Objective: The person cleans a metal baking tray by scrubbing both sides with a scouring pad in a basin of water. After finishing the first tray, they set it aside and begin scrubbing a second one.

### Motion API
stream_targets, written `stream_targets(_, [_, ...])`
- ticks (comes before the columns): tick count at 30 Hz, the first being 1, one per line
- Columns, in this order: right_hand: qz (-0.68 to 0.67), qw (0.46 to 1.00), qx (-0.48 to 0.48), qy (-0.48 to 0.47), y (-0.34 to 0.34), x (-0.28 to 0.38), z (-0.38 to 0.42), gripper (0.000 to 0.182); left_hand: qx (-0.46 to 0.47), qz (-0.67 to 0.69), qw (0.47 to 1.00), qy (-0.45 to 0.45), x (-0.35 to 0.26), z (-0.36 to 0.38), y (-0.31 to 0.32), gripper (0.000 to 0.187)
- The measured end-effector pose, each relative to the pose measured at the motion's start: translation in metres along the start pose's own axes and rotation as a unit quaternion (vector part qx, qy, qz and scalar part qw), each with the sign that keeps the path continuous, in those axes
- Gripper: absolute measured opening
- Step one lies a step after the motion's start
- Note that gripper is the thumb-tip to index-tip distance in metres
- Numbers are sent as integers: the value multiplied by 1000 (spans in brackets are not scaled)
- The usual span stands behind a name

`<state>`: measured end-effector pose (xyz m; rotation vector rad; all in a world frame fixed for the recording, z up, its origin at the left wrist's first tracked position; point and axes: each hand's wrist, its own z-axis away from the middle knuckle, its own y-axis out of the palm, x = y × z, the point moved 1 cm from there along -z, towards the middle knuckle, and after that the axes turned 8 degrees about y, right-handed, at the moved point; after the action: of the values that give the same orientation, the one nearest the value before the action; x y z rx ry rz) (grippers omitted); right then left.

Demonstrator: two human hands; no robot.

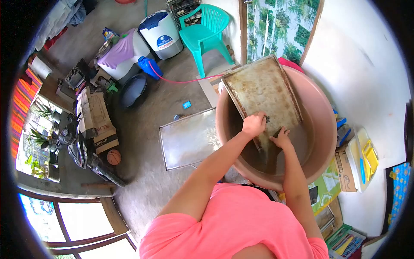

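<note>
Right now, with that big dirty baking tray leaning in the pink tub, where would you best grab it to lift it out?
Probably by its raised rim on the long sides, coming from above. The baking tray stands tilted in the pink tub, its lower end in murky water and upper end past the tub's edge. The left hand and right hand press on its lower part.

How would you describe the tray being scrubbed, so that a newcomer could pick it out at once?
Find the big pink basin by the white wall. A stained, rusty-brown metal tray leans inside it, its top edge above the rim, with the left hand and right hand on its lower part. The other tray lies flat on the floor outside, grey and cleaner.
</note>
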<state>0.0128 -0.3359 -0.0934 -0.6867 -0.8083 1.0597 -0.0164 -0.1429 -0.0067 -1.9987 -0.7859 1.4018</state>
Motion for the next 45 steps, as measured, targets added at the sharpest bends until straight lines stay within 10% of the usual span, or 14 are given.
stream_targets(8, [5, 1000, 1, 4, 1, -2, -3, 111, -127, -99, 981, 109, -10, -1, -11, 27])
stream_targets(11, [4, 1000, 10, 5, -1, 1, 1, 111, 114, -161, 979, 44, 14, 3, 11, 30])
stream_targets(18, [5, 1000, -17, -8, 4, -4, -5, 113, -8, -100, 991, 89, 10, 2, 7, 28])
stream_targets(45, [12, 1000, -19, -9, 6, -6, -8, 113, 30, -85, 992, 87, 4, 2, 4, 31])
